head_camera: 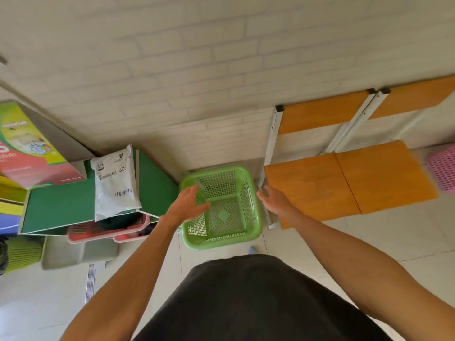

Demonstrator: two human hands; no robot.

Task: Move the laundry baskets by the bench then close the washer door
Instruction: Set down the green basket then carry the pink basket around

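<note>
Centre frame: green basket (221, 207) on the floor, flanked by left hand (188, 205) and right hand (275, 200), each grip released. Orange table (349, 183) right; green box (64, 205) and pink baskets (108, 230) left.

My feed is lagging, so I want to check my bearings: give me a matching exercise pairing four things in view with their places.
Things:
1. green basket
2. pink basket
3. white mail pouch
4. bench

Places:
A. far right edge, past the bench
B. lying on the green box
C. on the floor between the two hands
D. against the brick wall, right of the green basket

Pairs: 1-C, 2-A, 3-B, 4-D
</note>
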